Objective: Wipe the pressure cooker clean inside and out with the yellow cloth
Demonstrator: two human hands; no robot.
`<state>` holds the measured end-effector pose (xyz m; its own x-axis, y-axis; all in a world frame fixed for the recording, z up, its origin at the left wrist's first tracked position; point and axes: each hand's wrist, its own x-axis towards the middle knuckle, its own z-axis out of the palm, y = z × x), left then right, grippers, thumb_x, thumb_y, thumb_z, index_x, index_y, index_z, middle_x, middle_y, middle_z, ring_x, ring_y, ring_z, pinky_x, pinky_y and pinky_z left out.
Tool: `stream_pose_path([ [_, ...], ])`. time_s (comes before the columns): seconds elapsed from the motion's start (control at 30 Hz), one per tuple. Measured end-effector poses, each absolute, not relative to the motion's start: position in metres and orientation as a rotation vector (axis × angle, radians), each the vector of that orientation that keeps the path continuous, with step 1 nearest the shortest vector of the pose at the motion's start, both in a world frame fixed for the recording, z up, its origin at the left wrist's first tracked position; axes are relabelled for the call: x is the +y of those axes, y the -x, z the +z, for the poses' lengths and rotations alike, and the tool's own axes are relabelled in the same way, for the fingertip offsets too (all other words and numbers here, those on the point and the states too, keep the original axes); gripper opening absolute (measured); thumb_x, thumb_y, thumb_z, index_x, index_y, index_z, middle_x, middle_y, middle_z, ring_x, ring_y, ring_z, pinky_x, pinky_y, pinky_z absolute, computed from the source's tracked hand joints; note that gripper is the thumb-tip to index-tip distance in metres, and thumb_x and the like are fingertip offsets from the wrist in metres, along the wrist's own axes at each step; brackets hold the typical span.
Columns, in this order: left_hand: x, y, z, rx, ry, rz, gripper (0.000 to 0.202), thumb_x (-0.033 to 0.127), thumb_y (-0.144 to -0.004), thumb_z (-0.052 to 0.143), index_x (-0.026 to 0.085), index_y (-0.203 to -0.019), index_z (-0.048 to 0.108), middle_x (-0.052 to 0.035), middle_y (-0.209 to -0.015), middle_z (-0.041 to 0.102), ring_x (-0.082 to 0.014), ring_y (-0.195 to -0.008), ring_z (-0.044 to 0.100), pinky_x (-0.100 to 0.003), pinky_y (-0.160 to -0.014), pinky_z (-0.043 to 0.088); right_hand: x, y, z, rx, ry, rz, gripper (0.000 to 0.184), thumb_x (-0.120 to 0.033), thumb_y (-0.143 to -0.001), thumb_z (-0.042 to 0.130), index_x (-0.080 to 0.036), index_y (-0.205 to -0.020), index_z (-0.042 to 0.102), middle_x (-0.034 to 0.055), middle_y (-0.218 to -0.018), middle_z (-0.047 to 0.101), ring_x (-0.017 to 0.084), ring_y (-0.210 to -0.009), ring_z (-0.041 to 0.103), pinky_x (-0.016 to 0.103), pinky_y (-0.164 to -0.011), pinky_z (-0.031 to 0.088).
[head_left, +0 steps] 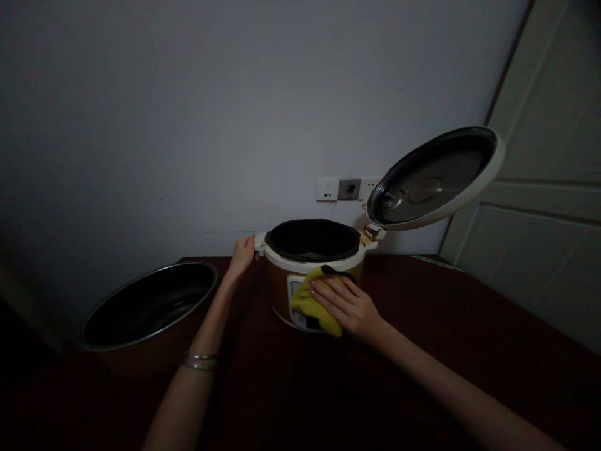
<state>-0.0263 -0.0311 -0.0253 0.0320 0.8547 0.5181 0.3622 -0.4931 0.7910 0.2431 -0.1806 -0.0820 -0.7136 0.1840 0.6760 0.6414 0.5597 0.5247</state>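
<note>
A rice cooker [278, 285] with a gold-brown body and white rim stands on the dark red table, its lid [434, 178] tilted up to the right. My left hand [244, 255] is closed around the white handle [260, 243] on the cooker's left side. A yellow cloth [310, 304] with dark edging is pressed by my right hand [354, 308] against the cooker's front, covering part of the control panel [295, 285]. My right fingers lie over the cloth. The cooker's inside looks dark, so its contents cannot be made out.
To the left sits a large dark inner pot [150, 307] with a shiny rim, close to my left forearm. Wall sockets [348, 188] are behind the cooker. A pale panelled door [539, 238] stands at the right, beyond the table [413, 294].
</note>
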Motion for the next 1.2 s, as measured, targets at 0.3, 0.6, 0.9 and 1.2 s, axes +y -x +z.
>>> stream_pose_path([
  [0.3,-0.030,0.025,-0.024,1.212,-1.894,1.465,0.029,0.024,-0.080,0.034,0.017,-0.065,0.057,0.0044,-0.039,0.044,-0.0126,-0.042,0.043,-0.023,-0.049,0.033,-0.202,-0.286,-0.146,-2.181,0.875,-0.826,0.049,-0.010,-0.085,0.045,-0.009,-0.135,0.043,0.0214,-0.142,0.037,0.033,-0.134,0.027,0.050,-0.094,0.048],
  [0.6,-0.031,0.026,-0.025,1.193,-1.896,1.474,0.030,0.025,-0.081,0.033,0.017,-0.064,0.057,0.0042,-0.038,0.043,-0.0134,-0.043,0.044,-0.023,-0.050,0.034,-0.213,-0.283,-0.129,-2.264,0.863,-0.923,0.042,-0.008,-0.088,0.043,-0.012,-0.129,0.050,0.0205,-0.135,0.044,0.031,-0.131,0.033,0.047,-0.093,0.049],
  [0.9,-0.027,0.027,-0.025,1.240,-1.898,1.430,0.030,0.027,-0.081,0.032,0.017,-0.065,0.056,0.0038,-0.039,0.043,-0.0130,-0.042,0.043,-0.022,-0.047,0.032,-0.199,-0.269,-0.078,-2.071,0.764,-1.040,0.044,-0.012,-0.088,0.045,-0.019,-0.132,0.047,0.0096,-0.096,0.058,0.020,-0.089,0.053,0.034,-0.075,0.050],
  [1.2,-0.028,0.027,-0.025,1.252,-1.938,1.414,0.030,0.028,-0.080,0.031,0.017,-0.067,0.055,0.0030,-0.040,0.044,-0.0138,-0.043,0.044,-0.023,-0.047,0.034,-0.211,-0.237,-0.063,-2.187,0.946,-0.775,0.091,-0.066,-0.070,0.055,-0.008,-0.137,0.039,0.0181,-0.109,0.046,0.031,-0.097,0.044,0.047,-0.080,0.042],
])
